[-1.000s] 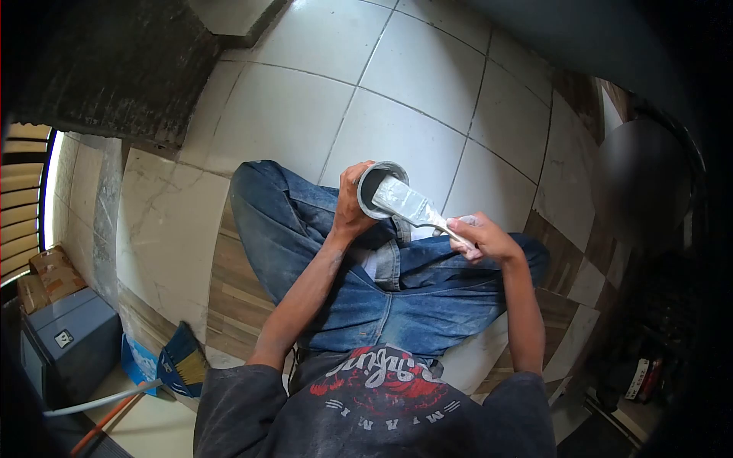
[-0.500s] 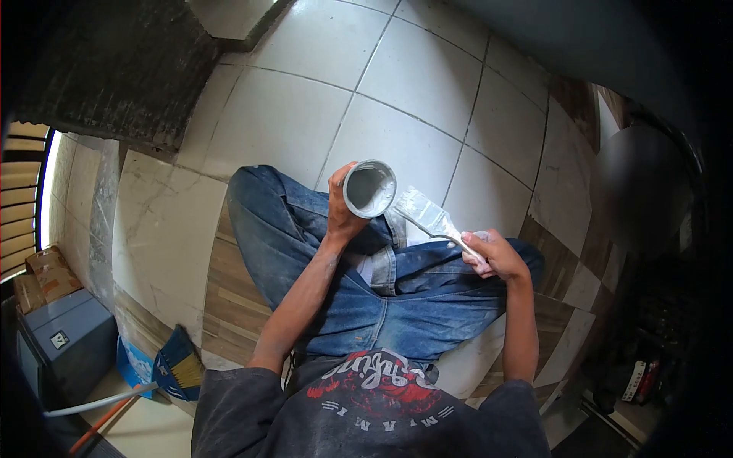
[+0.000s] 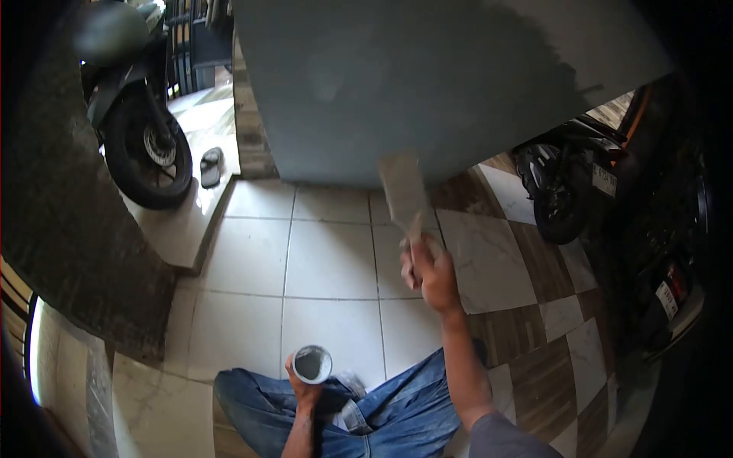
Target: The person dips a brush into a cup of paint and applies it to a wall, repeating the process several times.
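Observation:
My left hand (image 3: 303,391) is wrapped round a cup of grey paint (image 3: 312,366), held low over my crossed legs with its open top facing up. Stretched forward, my right hand (image 3: 430,272) grips a wide paintbrush (image 3: 403,187) by its handle, bristles pointing up and away from me. The brush is blurred by motion, and its bristles overlap the lower part of a grey-painted wall panel (image 3: 366,91) in this view. At the panel's upper right, a darker grey patch ends in a ragged edge against a lighter surface.
A motorcycle's front wheel (image 3: 149,149) stands at the left behind a dark rough wall (image 3: 46,206). A sandal (image 3: 211,167) lies beside it. More motorcycles (image 3: 561,183) are parked at the right. White floor tiles (image 3: 328,259) stretch between me and the panel.
My right hand has swung the brush forward from beside the cup up to the panel. The view has tilted up, showing the panel and motorcycles. My left hand still holds the cup.

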The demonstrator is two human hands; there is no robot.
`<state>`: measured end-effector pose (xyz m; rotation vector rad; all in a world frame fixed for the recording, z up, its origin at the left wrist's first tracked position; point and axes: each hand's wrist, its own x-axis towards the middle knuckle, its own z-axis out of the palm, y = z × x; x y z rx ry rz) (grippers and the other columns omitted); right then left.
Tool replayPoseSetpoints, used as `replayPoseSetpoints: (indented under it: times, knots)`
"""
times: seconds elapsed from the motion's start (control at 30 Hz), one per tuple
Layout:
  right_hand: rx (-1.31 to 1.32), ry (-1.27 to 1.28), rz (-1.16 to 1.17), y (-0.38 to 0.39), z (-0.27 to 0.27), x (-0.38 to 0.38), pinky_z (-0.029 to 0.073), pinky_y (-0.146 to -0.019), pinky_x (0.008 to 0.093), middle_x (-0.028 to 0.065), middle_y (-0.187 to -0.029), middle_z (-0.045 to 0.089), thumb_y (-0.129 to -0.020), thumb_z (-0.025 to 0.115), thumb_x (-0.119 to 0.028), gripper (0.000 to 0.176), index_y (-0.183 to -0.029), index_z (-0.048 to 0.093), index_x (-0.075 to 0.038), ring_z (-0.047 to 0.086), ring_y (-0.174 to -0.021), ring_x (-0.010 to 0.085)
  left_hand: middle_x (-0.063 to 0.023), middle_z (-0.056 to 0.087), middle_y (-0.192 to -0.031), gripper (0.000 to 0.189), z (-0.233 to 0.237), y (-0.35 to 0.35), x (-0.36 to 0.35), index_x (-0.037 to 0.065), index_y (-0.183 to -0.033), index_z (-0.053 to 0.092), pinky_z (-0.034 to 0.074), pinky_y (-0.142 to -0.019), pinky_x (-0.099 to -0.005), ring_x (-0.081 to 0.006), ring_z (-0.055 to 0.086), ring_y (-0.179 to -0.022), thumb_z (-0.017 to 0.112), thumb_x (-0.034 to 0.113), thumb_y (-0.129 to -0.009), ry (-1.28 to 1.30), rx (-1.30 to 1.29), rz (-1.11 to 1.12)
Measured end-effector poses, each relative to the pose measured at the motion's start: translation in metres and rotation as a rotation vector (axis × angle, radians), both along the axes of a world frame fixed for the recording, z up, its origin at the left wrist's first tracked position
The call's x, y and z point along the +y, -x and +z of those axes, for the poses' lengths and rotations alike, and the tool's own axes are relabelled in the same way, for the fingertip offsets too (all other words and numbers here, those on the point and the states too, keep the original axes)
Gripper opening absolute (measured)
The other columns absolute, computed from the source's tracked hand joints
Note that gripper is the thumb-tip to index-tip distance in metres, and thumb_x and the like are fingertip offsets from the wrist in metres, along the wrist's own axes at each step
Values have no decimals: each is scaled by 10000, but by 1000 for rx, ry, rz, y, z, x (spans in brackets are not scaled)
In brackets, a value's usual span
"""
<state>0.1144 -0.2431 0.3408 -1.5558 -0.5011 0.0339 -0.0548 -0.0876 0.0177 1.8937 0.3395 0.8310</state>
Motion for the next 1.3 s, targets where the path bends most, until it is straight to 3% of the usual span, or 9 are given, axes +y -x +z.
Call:
replayPoseSetpoints:
  times: [0.1, 0.2, 0.4, 0.7, 0.83, 0.9, 1.03, 1.13, 1.3]
  knots:
    - [9, -170, -72, -8, 64, 20, 254, -363, 204, -36, -587, 424, -984, 446, -364, 317, -884, 516, -71, 357, -411, 31, -133, 490, -1137, 499, 7, 1, -3, 31, -1137, 532, 427, -913, -372, -305, 525, -1059, 745, 57, -686, 107, -4, 20]
    - [-111, -284, -35, -21, 114, 28, 230, -342, 203, -39, -587, 428, -972, 461, -387, 330, -859, 504, -81, 343, -394, 30, -136, 490, -1134, 546, 9, 1, -2, 26, -1157, 499, 448, -884, -370, -299, 552, -1025, 759, 77, -680, 24, -5, 33]
    - [-242, -399, -114, -39, 171, 34, 220, -331, 215, -23, -583, 433, -958, 486, -359, 304, -857, 519, -74, 343, -386, 45, -122, 612, -1010, 673, 24, 0, -2, 33, -1190, 343, 467, -843, -337, -256, 616, -934, 783, 88, -685, 65, -20, -5]
    - [18, -313, -107, -74, 126, 21, 220, -330, 213, -1, -632, 442, -934, 526, -409, 359, -896, 538, -52, 347, -392, 55, -131, 591, -1031, 669, 22, 1, -1, 24, -1194, 366, 465, -844, -353, -272, 602, -955, 788, 95, -680, -46, 4, 8]
    - [108, -231, -228, -53, 114, 13, 224, -338, 216, 2, -638, 448, -934, 534, -382, 335, -890, 543, -50, 351, -395, 59, -140, 581, -1033, 689, 21, 1, -4, 21, -1210, 359, 461, -851, -356, -280, 598, -952, 789, 97, -677, 71, -32, -9]
    - [47, -239, -347, -43, 123, 10, 237, -335, 226, -10, -596, 444, -943, 519, -357, 351, -842, 561, -23, 372, -406, 60, -145, 574, -1035, 695, 21, 1, -4, 22, -1212, 358, 459, -855, -356, -286, 597, -943, 791, 103, -675, 65, -34, -17]
    - [-72, -210, -312, -16, 190, 9, 254, -351, 214, 8, -631, 474, -930, 533, -330, 339, -878, 575, 3, 392, -436, 62, -145, 574, -1033, 705, 14, 0, -4, 16, -1224, 353, 460, -855, -357, -288, 596, -935, 790, 105, -678, 85, -36, -23]
    - [-134, -219, -232, -8, 243, 1, 261, -360, 208, 19, -653, 488, -923, 536, -332, 347, -895, 573, 12, 395, -450, 63, -132, 577, -1034, 681, 6, 1, -2, 10, -1220, 374, 454, -864, -358, -287, 594, -938, 783, 93, -683, -183, 8, -24]
    - [-194, -254, -116, 10, 252, -9, 257, -362, 199, 18, -649, 480, -923, 533, -333, 353, -923, 567, 19, 378, -443, 58, -111, 581, -1038, 615, 13, 3, -5, 12, -1189, 431, 434, -893, -359, -271, 578, -976, 773, 74, -682, 86, -47, -53]
